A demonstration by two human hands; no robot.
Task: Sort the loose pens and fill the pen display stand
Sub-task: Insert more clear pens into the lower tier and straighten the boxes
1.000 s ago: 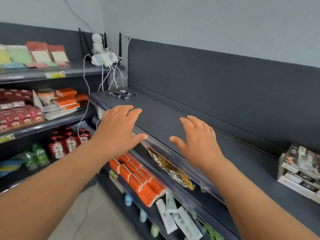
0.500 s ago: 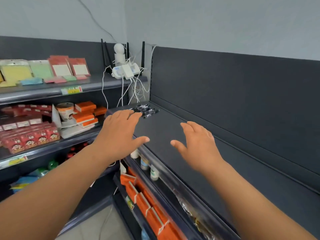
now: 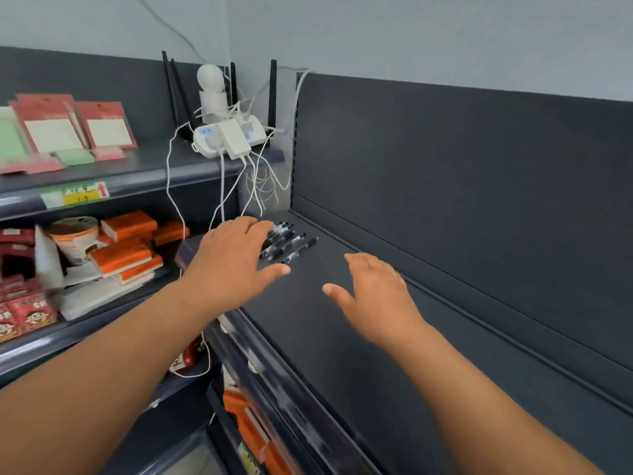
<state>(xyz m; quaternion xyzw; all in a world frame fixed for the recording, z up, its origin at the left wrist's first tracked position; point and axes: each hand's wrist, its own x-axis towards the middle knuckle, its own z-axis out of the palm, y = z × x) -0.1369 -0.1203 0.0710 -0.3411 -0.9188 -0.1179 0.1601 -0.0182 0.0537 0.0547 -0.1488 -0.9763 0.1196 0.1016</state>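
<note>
While the pen display stand is nowhere in this view, you have the stock for it in front of you: loose pens (image 3: pixel 286 241), black-barrelled with clear sections, lying in a rough heap at the far left end of the dark shelf (image 3: pixel 342 337), close to its corner by the back panel (image 3: pixel 445 183). Your left hand (image 3: pixel 236 265) is stretched flat and palm down, fingers spread and empty, its fingertips reaching the near edge of the heap; whether they touch a pen cannot be told. Your right hand (image 3: pixel 376 296) hovers over bare shelf, well apart from the pens, fingers loosely spread and holding nothing, probably kept ready to gather or receive what the left sweeps in. Item placement: the pens lie mostly parallel, tips pointing toward the back panel, so a sideways rake should bundle them. Adjacent, not for sorting: a white power strip (image 3: pixel 226 138) with hanging cables (image 3: pixel 219 200) just beyond the heap, which could snag your reach; orange packets (image 3: pixel 126 248) on the neighbouring rack. Status, as judged: gathering not yet begun, nothing sorted.
</note>
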